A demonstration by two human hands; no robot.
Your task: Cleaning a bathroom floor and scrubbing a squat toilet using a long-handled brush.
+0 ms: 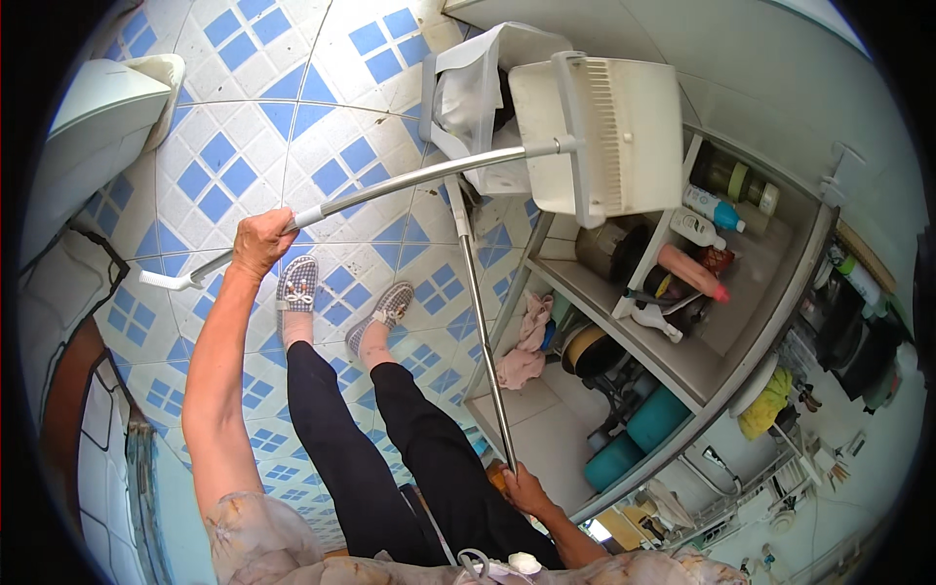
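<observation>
My left hand (263, 242) is closed around the grey grip of a long-handled dustpan (639, 127). Its metal pole runs to the right, and the cream pan hangs tilted at the rim of a white waste bin (450, 136) with a bag-like liner. A white hook ends the handle beyond my fist. Low on the right, my right hand (526, 489) grips a second metal pole (483, 331), which slants up toward the bin with a grey sleeve at its top. What sits at that pole's far end is mostly hidden behind the dustpan handle.
Right of my feet stands a shelf unit (673, 375) with bottles, pans, teal containers and a pink cloth (526, 341). A white rounded fixture (107, 102) is at the upper left. Blue-and-white tiles (214, 175) cover the floor. A rack with kitchen items fills the lower right.
</observation>
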